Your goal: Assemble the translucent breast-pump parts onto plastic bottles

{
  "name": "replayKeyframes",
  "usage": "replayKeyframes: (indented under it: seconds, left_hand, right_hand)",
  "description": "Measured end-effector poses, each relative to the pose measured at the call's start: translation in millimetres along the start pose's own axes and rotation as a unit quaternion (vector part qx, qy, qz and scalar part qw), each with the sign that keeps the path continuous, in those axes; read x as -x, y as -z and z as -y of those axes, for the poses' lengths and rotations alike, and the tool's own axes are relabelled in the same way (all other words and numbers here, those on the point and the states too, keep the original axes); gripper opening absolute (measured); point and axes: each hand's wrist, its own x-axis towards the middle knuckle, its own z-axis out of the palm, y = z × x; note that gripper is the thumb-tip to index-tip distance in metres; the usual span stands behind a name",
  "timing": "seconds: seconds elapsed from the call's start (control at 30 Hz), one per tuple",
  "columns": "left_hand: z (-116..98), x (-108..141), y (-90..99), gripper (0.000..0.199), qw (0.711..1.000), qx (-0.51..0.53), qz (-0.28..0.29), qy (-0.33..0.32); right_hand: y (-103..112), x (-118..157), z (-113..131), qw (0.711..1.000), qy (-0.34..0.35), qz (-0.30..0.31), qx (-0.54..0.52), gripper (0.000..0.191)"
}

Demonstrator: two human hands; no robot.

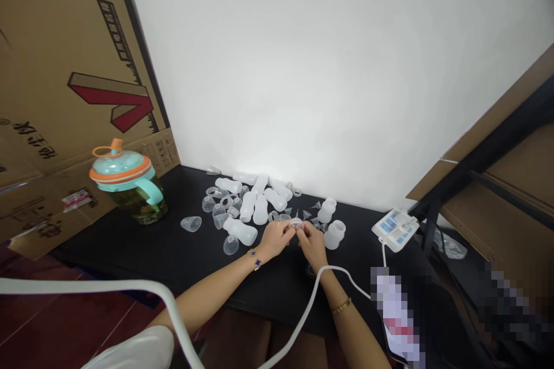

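Between my left hand (277, 237) and my right hand (312, 241) is a small whitish ring with a clear pointed teat (296, 222), like a baby bottle's collar. The fingers of both hands are closed around its edge, thumbs close together. Just right of my right hand two frosted white bottles (334, 234) stand upright without caps. On the left, several similar bottles (240, 232) lie on their sides among clear domed caps (231, 245) and rings (225, 202). Small clear funnel-like teats (306, 215) lie behind my right hand.
A black table (182, 265) stands against a white wall. A large jug with an orange-rimmed lid (125, 179) sits at the left by cardboard boxes (78, 69). White cable (303, 317) crosses the foreground. At right are a white power strip (395, 229) and a partly blurred phone (396, 323).
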Motion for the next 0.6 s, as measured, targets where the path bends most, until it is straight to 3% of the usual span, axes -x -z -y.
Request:
replayKeyframes:
  seconds: [0.37, 0.6]
  left_hand:
    - [-5.3, 1.1, 3.2, 0.025, 0.999, -0.037, -0.017, -0.018]
    - [-1.3, -0.5, 1.1, 0.026, 0.998, -0.057, -0.018, -0.011]
  right_hand:
    - [-1.4, 3.2, -2.4, 0.999, 0.008, -0.008, 0.029, 0.037]
    - [0.3, 3.8, 3.3, 0.999, 0.008, -0.011, 0.052, 0.032]
